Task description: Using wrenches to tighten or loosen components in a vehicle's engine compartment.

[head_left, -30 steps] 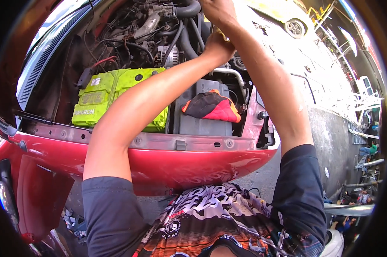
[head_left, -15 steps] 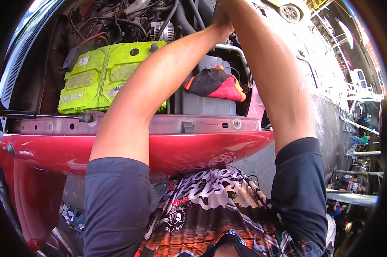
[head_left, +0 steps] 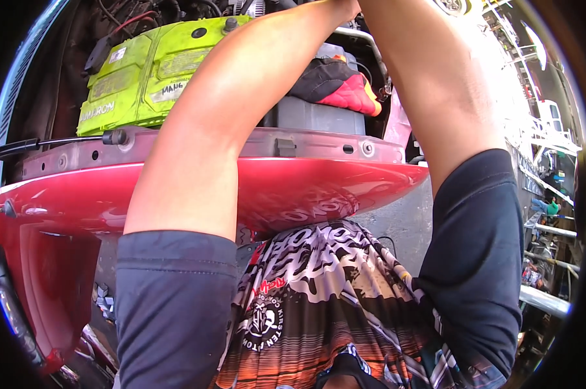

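Both my forearms reach forward over the red car fender (head_left: 293,188) into the engine bay, and they converge at the top edge of the picture. My left hand and my right hand lie beyond that edge, so their fingers and anything they hold are hidden. Beneath my left forearm sits a lime-green car battery (head_left: 128,74), partly covered by the arm. Between the forearms, a black, red and orange cloth item, perhaps a glove (head_left: 335,84), rests on a grey plastic box (head_left: 322,117).
A black gas strut (head_left: 53,140) runs along the fender's inner edge at left. A metal pipe (head_left: 369,42) curves beside my right forearm. Hoses and wiring fill the bay's far side. At far right, a person in green (head_left: 552,207) is near white metal frames.
The view has shifted forward and down, so the engine bay sits higher in the picture. My wrists and hands have slipped past the top edge. The battery and cloth item stay in place.
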Action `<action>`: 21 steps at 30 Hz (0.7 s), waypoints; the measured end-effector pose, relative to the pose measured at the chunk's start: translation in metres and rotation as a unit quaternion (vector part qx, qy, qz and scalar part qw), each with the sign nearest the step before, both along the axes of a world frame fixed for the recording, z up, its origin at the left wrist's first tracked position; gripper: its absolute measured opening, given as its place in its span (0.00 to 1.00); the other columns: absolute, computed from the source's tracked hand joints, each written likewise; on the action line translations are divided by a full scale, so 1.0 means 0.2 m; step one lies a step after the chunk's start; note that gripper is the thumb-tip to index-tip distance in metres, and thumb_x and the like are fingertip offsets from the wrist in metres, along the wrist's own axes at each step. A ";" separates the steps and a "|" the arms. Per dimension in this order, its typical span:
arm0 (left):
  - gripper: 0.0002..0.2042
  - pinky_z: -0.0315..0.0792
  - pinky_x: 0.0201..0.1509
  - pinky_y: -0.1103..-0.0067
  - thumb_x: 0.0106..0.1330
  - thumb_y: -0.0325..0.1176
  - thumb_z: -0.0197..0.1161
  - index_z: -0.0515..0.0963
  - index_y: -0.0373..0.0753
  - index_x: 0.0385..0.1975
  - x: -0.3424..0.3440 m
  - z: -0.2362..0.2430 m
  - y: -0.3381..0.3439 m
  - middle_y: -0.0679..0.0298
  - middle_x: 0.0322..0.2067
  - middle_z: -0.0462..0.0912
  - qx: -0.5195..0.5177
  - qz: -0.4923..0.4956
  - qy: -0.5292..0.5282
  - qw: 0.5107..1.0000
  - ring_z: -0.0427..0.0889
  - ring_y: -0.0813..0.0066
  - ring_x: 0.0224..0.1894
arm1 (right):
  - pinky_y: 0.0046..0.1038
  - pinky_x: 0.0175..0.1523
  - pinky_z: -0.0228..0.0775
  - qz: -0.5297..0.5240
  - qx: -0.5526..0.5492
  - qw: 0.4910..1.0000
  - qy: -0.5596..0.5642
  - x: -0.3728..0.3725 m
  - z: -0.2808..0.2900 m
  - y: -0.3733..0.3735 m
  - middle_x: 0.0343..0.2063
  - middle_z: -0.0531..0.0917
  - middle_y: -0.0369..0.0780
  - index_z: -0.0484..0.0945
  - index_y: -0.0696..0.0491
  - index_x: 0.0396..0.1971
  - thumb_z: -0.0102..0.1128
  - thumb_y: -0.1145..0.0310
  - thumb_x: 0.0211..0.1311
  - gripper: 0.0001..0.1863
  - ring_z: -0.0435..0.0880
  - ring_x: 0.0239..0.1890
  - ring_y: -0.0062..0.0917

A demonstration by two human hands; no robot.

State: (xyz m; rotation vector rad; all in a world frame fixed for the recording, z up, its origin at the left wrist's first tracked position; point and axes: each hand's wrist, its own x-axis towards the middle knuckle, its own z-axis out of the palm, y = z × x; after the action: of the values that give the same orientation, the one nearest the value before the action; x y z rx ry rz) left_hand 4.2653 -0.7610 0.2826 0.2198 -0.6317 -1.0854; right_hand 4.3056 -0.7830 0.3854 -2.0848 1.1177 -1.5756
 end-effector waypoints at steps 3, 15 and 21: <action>0.17 0.76 0.43 0.71 0.77 0.48 0.50 0.74 0.41 0.48 0.01 -0.04 0.03 0.61 0.39 0.80 0.023 0.025 -0.002 0.999 0.80 0.70 0.40 | 0.43 0.56 0.73 -0.002 -0.022 1.000 0.007 0.01 -0.04 -0.03 0.39 0.84 0.59 0.86 0.62 0.35 0.53 0.66 0.57 0.17 0.84 0.47 0.52; 0.18 0.76 0.38 0.70 0.75 0.47 0.48 0.76 0.40 0.48 0.09 -0.18 -0.18 0.60 0.40 0.84 0.177 0.474 -0.534 0.677 0.84 0.64 0.39 | 0.42 0.56 0.74 0.005 -0.047 0.997 0.062 0.03 -0.03 -0.10 0.38 0.85 0.58 0.86 0.61 0.33 0.54 0.67 0.56 0.15 0.85 0.48 0.51; 0.21 0.75 0.50 0.74 0.74 0.47 0.48 0.72 0.41 0.58 0.52 -0.25 -0.19 0.57 0.49 0.83 0.214 0.613 -0.648 0.398 0.82 0.67 0.50 | 0.41 0.53 0.76 0.112 -0.008 0.992 0.065 0.25 0.10 0.27 0.35 0.86 0.57 0.86 0.61 0.31 0.58 0.68 0.54 0.13 0.87 0.44 0.48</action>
State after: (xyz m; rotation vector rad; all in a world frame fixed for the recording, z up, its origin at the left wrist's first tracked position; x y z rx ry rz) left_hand 4.3702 -0.7981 0.2327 1.8125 -1.1718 0.7378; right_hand 4.3548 -0.7285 0.4047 -2.2612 0.8760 -1.3654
